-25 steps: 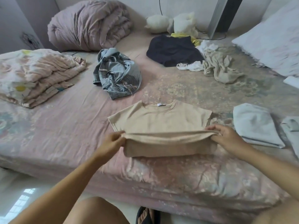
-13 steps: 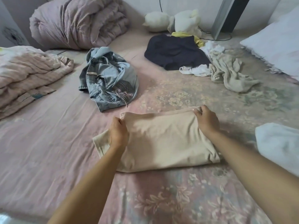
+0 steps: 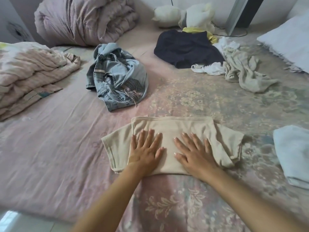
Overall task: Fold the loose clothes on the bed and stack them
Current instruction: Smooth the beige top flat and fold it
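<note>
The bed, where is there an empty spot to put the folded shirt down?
Bare sheet lies left of the beige folded T-shirt, between it, the striped folded quilt and the crumpled blue denim garment. Another patch lies between the shirt and the grey rumpled garment. It is crowded far right, round the dark navy garment.

No readable txt, labels, brands, nos. or signs anywhere. The beige t-shirt (image 3: 172, 139) shows no tag or print. The denim garment (image 3: 117, 81) farther back has a small pale strip, maybe a label, but too blurred to read. The floral bedsheet (image 3: 192, 101) carries pattern only, no lettering.
</note>
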Available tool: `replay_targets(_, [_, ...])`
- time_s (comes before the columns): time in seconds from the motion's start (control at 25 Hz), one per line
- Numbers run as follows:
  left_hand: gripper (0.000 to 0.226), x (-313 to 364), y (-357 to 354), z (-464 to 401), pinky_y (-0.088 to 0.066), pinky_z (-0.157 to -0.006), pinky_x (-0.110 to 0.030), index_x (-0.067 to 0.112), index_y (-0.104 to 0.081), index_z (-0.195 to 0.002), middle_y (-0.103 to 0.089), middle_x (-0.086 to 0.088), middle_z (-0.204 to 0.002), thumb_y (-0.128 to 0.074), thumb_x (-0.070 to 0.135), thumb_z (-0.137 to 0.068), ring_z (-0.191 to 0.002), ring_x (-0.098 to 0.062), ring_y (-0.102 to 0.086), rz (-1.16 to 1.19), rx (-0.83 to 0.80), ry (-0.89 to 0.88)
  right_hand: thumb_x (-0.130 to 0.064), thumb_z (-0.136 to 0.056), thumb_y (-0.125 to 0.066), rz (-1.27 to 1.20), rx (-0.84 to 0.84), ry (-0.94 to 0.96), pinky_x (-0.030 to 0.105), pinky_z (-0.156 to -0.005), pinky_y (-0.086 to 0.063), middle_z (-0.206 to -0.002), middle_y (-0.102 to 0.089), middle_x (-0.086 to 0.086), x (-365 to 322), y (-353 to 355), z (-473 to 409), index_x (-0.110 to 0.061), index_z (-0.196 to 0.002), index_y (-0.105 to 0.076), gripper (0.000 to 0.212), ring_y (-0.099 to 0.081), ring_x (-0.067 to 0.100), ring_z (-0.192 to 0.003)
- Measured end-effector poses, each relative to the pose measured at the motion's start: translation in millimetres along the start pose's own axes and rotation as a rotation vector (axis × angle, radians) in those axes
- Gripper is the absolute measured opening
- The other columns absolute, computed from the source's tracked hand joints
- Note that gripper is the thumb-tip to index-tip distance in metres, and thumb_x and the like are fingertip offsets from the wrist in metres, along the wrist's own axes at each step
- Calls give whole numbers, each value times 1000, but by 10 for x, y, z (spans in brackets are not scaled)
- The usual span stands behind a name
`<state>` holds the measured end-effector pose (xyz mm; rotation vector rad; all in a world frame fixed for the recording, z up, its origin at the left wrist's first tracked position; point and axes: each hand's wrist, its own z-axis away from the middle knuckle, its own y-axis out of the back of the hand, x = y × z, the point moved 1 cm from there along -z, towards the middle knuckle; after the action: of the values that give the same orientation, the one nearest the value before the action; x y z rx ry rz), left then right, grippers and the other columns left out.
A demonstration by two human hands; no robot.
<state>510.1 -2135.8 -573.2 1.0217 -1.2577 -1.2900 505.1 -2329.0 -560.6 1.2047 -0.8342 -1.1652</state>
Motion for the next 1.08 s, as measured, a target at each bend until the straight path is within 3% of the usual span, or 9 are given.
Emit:
replay_targets(0.24, [58,-390,239,17,10,-116,-42,36,3,-150,14,3,-158,-18,52,-99,-145,-17,15,33,-95,-19,-63,-68,16,3,34,11,56,-113,5,-158,9,-8,-262,-18,65,-38,-149,2,86,11,14,-145])
replay_targets(0.32, [61,-556,329,-35,3,-117,-41,29,0,-151,6,0,-160,-24,49,-99,-146,-21,6,79,-51,23,-60,-77,0,-44,179,27,60,-110,-14,-157,-19,0,-515,3,103,-25,-147,-28,83,-17,17,-145])
replay_targets(0.4, [66,-796,451,-86,-11,-115,-41,19,-10,-151,-10,-7,-158,-35,48,-97,-145,-27,-9,131,-15,187,-52,-83,-25,-64,287,178,59,-93,-45,-137,-54,7,-950,21,119,-14,-125,-60,67,-52,20,-126])
replay_targets(0.48, [63,-1030,568,-80,-29,-105,-39,8,-34,-142,-34,-14,-145,-48,45,-93,-132,-32,-32,153,-27,328,-54,-77,-33,-61,240,257,50,-80,-55,-119,-66,8,-1406,-77,114,-11,-110,-70,66,-63,21,-111])
replay_targets(0.6, [43,-1215,675,-50,-43,-81,-33,2,-61,-109,-54,-14,-111,-68,36,-83,-107,-32,-54,306,-58,409,-63,-68,-41,-72,142,180,44,-84,-55,-110,-69,13,-1852,-243,105,-8,-105,-71,73,-66,26,-103])
replay_targets(0.68, [21,-1249,763,-34,-49,-65,-31,5,-58,-89,-57,-13,-90,-66,24,-83,-85,-31,-61,539,-58,426,-39,-76,-41,-127,190,162,40,-82,-56,-103,-70,15,-1941,-237,100,-7,-98,-72,50,-68,28,-97])
replay_targets(0.8, [11,-1061,984,-75,-56,-47,-31,7,-48,-86,-55,-12,-79,-52,15,-93,-63,-24,-59,1065,-60,468,-13,-87,-41,-508,378,178,32,-71,-52,-92,-67,12,-1790,-74,130,-6,-91,-65,25,-66,27,-84])
replay_targets(0.96, [10,-311,1264,-412,-56,-45,-29,9,-46,-88,-54,-11,-77,-50,14,-96,-59,-20,-59,1296,-59,348,-23,-96,-50,-1009,508,-41,22,-58,-33,-66,-54,-1,-1259,353,311,-15,-73,-50,24,-49,13,-62])
replay_targets(1.08, [14,550,1242,-732,-57,-53,-36,9,-46,-82,-55,-12,-72,-52,15,-93,-55,-22,-59,1235,-126,205,-25,-92,-52,-1053,593,-233,15,-55,-31,-66,-52,0,-621,458,446,-13,-70,-50,26,-46,10,-63])
